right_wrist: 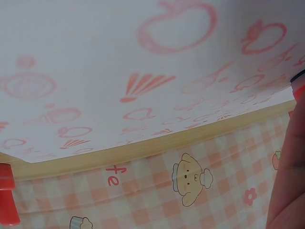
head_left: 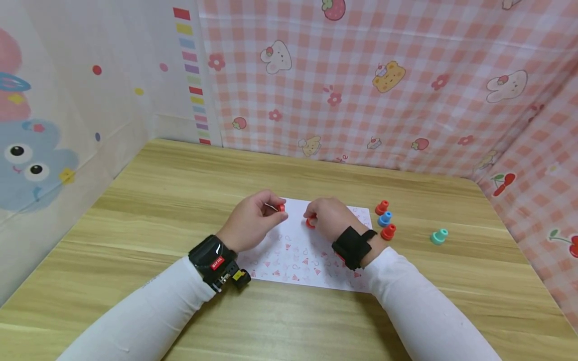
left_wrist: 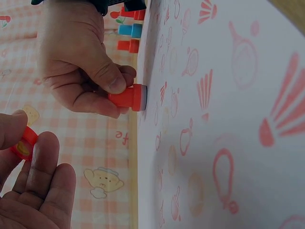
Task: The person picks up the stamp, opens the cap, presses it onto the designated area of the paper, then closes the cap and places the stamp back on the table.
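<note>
On the white sheet (head_left: 295,204) are rows of pink and red prints: shuttlecocks, rackets and fruit-like outlines. My right hand (head_left: 333,216) pinches a red stamp (left_wrist: 127,98) between thumb and fingers. The stamp's grey base faces the sheet at its surface; whether it presses cannot be told. To its left, my left hand (head_left: 253,218) holds a small red cap-like piece (left_wrist: 25,143) with a yellow mark in its fingertips, raised off the sheet. In the right wrist view, only part of the right hand (right_wrist: 291,176) and an edge of the stamp (right_wrist: 299,87) show.
Right of the sheet stand two red stamps (head_left: 382,207) (head_left: 388,231) with a blue stamp (head_left: 385,218) between them. A teal stamp (head_left: 439,236) stands farther right on the wooden table (head_left: 189,175). Patterned cloth (head_left: 334,65) hangs behind the table.
</note>
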Demonstrator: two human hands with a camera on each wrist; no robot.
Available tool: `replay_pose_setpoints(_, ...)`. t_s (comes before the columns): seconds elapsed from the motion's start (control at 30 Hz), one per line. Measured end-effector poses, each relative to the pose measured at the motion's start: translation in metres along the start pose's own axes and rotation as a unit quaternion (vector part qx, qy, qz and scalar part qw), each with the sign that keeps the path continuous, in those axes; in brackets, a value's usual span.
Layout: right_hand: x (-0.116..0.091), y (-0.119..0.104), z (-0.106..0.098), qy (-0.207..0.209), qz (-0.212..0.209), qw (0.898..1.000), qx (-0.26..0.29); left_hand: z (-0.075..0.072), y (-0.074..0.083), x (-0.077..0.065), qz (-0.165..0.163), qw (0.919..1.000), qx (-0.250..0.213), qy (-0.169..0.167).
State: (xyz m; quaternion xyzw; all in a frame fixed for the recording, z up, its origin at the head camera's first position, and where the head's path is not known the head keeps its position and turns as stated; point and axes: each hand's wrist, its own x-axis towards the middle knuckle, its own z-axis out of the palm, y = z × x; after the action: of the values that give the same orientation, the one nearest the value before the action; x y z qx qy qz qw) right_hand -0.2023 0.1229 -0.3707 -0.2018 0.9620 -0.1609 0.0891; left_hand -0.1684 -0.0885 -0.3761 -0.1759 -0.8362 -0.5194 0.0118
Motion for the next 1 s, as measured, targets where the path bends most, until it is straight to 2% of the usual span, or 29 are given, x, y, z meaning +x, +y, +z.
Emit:
replay_pose_setpoints(0.3,0.002,-0.001,0.001,-0.012,0.011,1.0,0.002,0.0,-0.002,-0.001,-0.001,1.0,-0.001,0.002)
replay_pose_setpoints(0.43,0.002,0.001,-0.001,-0.016,0.002,1.0,0.007,0.0,-0.002,-0.001,-0.002,1.0,-0.002,0.002)
replay_pose_setpoints(0.53,-0.003,0.006,-0.007,0.012,0.003,0.999,0.04,0.001,-0.001,0.0,-0.001,1.0,-0.004,0.001)
replay_pose_setpoints(0.63,-0.011,0.011,-0.015,0.072,0.029,0.989,0.124,0.001,0.0,0.001,0.004,1.0,-0.005,-0.002)
replay_pose_setpoints(0.7,-0.017,0.012,-0.019,0.109,0.041,0.973,0.201,0.001,0.001,0.002,0.009,0.9999,-0.003,-0.006)
replay_pose_setpoints(0.77,-0.022,0.011,-0.02,0.122,0.036,0.947,0.294,0.002,0.002,0.002,0.013,0.9999,0.002,-0.009)
replay_pose_setpoints(0.83,-0.027,0.009,-0.019,0.112,0.016,0.917,0.382,0.002,0.003,0.001,0.019,0.9997,0.006,-0.014)
replay_pose_setpoints(0.93,-0.033,0.005,-0.014,0.083,-0.009,0.863,0.498,0.004,0.004,0.0,0.029,0.9993,0.006,-0.023)
replay_pose_setpoints(0.97,-0.035,0.004,-0.012,0.075,-0.015,0.848,0.524,0.004,0.005,0.0,0.032,0.9992,0.003,-0.026)
replay_pose_setpoints(1.0,-0.036,0.002,-0.01,0.07,-0.021,0.838,0.541,0.005,0.005,-0.001,0.035,0.999,0.003,-0.028)
